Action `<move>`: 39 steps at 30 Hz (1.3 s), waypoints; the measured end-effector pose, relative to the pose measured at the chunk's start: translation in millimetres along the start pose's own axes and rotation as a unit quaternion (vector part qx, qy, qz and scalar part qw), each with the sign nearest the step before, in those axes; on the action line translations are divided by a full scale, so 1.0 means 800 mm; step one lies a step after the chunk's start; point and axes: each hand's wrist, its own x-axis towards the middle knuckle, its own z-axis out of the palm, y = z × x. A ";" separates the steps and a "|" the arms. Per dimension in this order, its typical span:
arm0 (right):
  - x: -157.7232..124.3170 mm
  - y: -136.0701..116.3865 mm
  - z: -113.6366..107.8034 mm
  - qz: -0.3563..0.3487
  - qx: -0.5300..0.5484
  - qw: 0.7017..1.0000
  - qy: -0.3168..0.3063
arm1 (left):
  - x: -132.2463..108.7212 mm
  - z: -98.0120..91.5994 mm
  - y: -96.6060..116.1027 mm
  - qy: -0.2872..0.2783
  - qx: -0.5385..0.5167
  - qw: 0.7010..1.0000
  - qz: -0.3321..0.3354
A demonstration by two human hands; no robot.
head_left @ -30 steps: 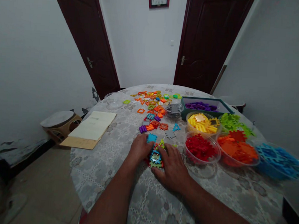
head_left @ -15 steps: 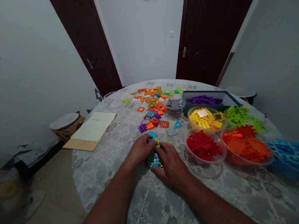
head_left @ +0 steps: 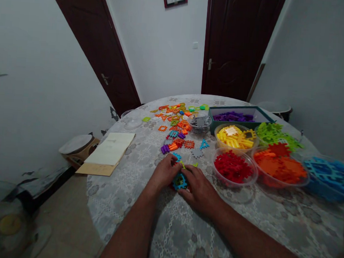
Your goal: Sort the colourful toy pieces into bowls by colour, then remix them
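Observation:
Between my hands, low over the near part of the table, is a small assembly of interlocking plastic building pieces, with a blue toothed square piece (head_left: 180, 182) facing me. My left hand (head_left: 166, 172) pinches at its far left side, close to a small yellow-green piece (head_left: 183, 164). Curled around the right side is my right hand (head_left: 199, 186), its thumb at the near edge. The fingers hide much of the assembly. Just beyond my left fingertips lies another blue piece (head_left: 176, 157), partly covered.
Loose pieces (head_left: 175, 121) spread across the table's far middle. To the right stand tubs of red (head_left: 232, 167), yellow (head_left: 236, 137), orange (head_left: 279, 168) and blue pieces (head_left: 330, 175), plus a box of purple ones (head_left: 234, 116). An open notebook (head_left: 110, 148) lies at the left edge.
The view has tipped up slightly, showing more of the wall clock. Between my hands the assembly has turned a little, so its blue face shows more squarely. Both hands keep their hold.

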 end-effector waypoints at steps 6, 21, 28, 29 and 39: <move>0.001 0.002 0.003 0.012 0.015 1.000 0.013 | 0.001 -0.002 0.008 0.023 -0.003 1.000 -0.014; 0.005 0.008 0.007 0.038 0.042 0.998 0.036 | 0.000 0.004 0.016 0.019 -0.014 1.000 0.018; 0.004 0.017 0.015 0.035 0.032 0.997 0.069 | 0.003 -0.003 0.011 0.007 -0.049 0.997 -0.050; 0.004 0.019 0.016 0.035 0.029 0.997 0.069 | 0.003 -0.004 0.012 0.007 -0.037 0.998 -0.047; 0.002 0.021 0.012 0.029 0.042 0.996 0.066 | -0.003 -0.002 0.011 -0.023 -0.051 0.998 -0.009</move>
